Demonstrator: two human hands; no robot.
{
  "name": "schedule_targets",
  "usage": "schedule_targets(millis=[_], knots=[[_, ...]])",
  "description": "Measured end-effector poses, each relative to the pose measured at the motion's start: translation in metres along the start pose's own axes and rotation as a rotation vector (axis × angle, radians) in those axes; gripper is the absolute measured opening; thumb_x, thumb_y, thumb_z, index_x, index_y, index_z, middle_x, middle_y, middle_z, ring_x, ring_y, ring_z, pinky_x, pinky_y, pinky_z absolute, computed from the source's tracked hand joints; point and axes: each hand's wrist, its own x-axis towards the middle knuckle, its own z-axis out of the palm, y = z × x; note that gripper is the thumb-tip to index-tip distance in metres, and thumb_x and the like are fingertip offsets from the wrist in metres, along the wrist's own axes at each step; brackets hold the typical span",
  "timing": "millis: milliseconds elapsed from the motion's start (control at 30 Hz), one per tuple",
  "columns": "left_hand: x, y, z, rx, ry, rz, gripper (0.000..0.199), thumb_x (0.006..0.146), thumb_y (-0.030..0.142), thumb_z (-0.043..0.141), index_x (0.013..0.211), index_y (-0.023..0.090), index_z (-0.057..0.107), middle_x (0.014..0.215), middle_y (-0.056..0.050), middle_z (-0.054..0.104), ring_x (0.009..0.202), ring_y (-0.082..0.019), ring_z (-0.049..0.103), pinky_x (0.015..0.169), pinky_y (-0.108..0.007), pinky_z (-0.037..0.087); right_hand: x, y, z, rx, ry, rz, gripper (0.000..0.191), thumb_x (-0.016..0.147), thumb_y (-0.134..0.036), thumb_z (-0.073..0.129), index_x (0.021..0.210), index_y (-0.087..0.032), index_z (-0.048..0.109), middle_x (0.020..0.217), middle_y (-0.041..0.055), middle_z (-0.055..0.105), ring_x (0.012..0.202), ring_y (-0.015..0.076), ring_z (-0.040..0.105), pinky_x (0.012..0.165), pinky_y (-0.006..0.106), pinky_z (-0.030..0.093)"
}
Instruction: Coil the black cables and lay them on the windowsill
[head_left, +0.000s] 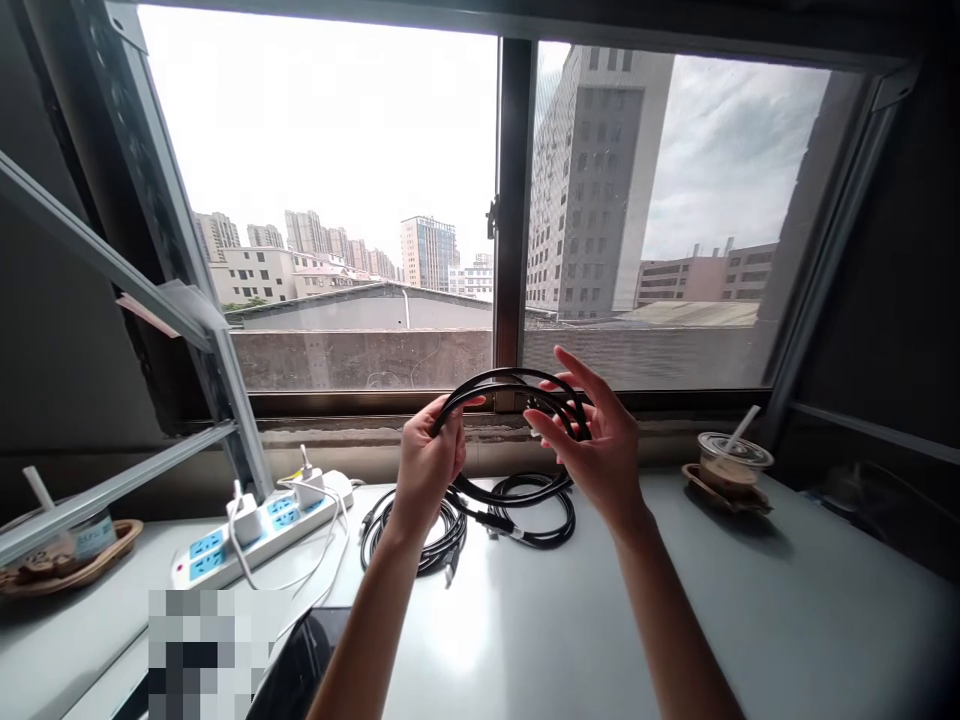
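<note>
A coil of black cable (506, 388) is held up above the white desk, spanning both my hands. My left hand (435, 445) is closed around the coil's left side, its thumb pressed along the strands. My right hand (592, 425) holds the right side, with the strands passing between thumb and fingers. Its index finger is raised and stretched away, while the other fingers curl behind the loop and are partly hidden. Below on the desk lie two more black cable coils, one at the left (450, 540) with its plugs showing and one at the right (559, 535).
A white power strip (262, 535) with plugs and white cords lies at the left. Drink cups in brown holders stand at the far left (94, 540) and right (731, 465). Metal shelf posts (236, 400) frame the window (510, 250). A dark object (300, 650) sits near the front edge.
</note>
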Motion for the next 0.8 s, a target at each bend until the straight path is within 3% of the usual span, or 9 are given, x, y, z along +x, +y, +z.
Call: schedule_targets(millis=[167, 333, 500, 700, 800], knots=[[-0.002, 0.004, 0.002, 0.052, -0.017, -0.044, 0.037, 0.079, 0.044, 0.06, 0.095, 0.011, 0.062, 0.045, 0.009, 0.034, 0.036, -0.002, 0.028, 0.032, -0.014, 0.019, 0.001, -0.003, -0.004, -0.084, -0.013, -0.161, 0.036, 0.082, -0.031, 0.062, 0.117, -0.027, 0.063, 0.093, 0.003, 0.057, 0.066, 0.0077, 0.054, 0.052, 0.019, 0.047], [-0.002, 0.011, 0.001, 0.123, -0.136, -0.117, 0.034, 0.076, 0.043, 0.064, 0.091, 0.013, 0.062, 0.041, 0.01, 0.035, 0.033, -0.002, 0.031, 0.033, -0.014, 0.023, 0.006, 0.001, -0.006, -0.182, 0.044, -0.165, 0.025, 0.084, -0.031, 0.059, 0.105, -0.024, 0.069, 0.079, 0.0015, 0.058, 0.063, 0.0079, 0.051, 0.054, 0.021, 0.043], [0.002, 0.007, -0.001, 0.147, -0.13, -0.122, 0.031, 0.072, 0.041, 0.07, 0.073, 0.014, 0.054, 0.044, 0.01, 0.035, 0.035, -0.002, 0.035, 0.033, -0.013, 0.025, 0.008, 0.001, -0.006, -0.2, 0.05, -0.147, 0.018, 0.081, -0.034, 0.063, 0.094, -0.023, 0.07, 0.083, 0.0016, 0.06, 0.063, 0.0082, 0.052, 0.054, 0.021, 0.043], [0.003, 0.0, 0.002, 0.143, -0.056, -0.09, 0.032, 0.07, 0.043, 0.071, 0.078, 0.015, 0.057, 0.047, 0.01, 0.032, 0.037, -0.001, 0.024, 0.034, -0.014, 0.018, 0.006, -0.002, -0.008, -0.346, -0.048, -0.234, 0.028, 0.085, -0.036, 0.058, 0.11, -0.028, 0.065, 0.091, 0.0027, 0.059, 0.078, 0.0112, 0.058, 0.064, 0.02, 0.047], [0.001, 0.002, 0.005, 0.197, -0.05, -0.037, 0.03, 0.066, 0.038, 0.075, 0.079, 0.014, 0.061, 0.052, 0.008, 0.035, 0.043, -0.001, 0.025, 0.038, -0.015, 0.018, 0.004, -0.003, -0.004, -0.416, -0.064, -0.208, 0.031, 0.088, -0.036, 0.052, 0.117, -0.028, 0.062, 0.09, 0.0015, 0.061, 0.071, 0.0089, 0.058, 0.063, 0.018, 0.045]])
